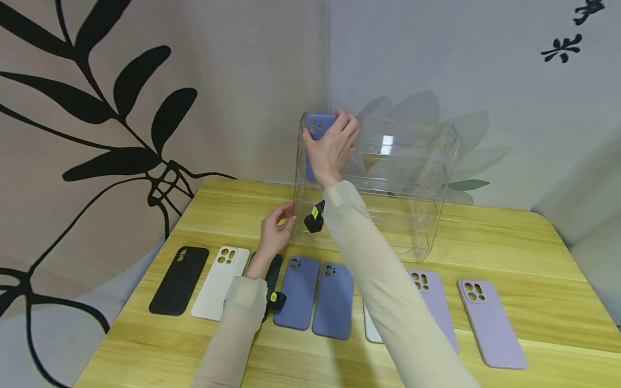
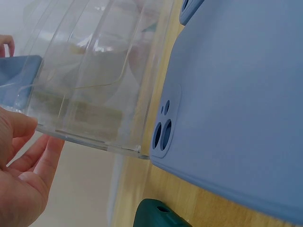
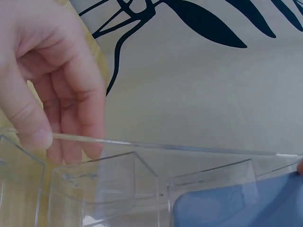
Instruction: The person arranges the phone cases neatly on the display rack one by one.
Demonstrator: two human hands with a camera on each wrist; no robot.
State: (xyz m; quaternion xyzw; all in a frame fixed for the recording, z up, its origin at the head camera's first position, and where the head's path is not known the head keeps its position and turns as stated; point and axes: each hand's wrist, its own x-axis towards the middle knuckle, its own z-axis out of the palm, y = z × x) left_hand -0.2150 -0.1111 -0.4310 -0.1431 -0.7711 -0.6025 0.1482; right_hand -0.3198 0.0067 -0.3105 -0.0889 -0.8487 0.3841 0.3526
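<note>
My right hand grips a blue phone case by its sides, upright in the top left of a clear acrylic display rack. Camera cutouts show at the case's upper left; my hand covers much of the rest. Lower down, my left hand pinches the rack's left side panel, thumb on one face and fingers on the other, as the right wrist view shows. Two more blue cases, one left and one right, lie flat on the table before the rack.
On the wooden table also lie a black case, a white case, a dark green case partly behind my left wrist, a whitish case mostly under my right sleeve, and two lilac cases. Walls stand close behind the rack.
</note>
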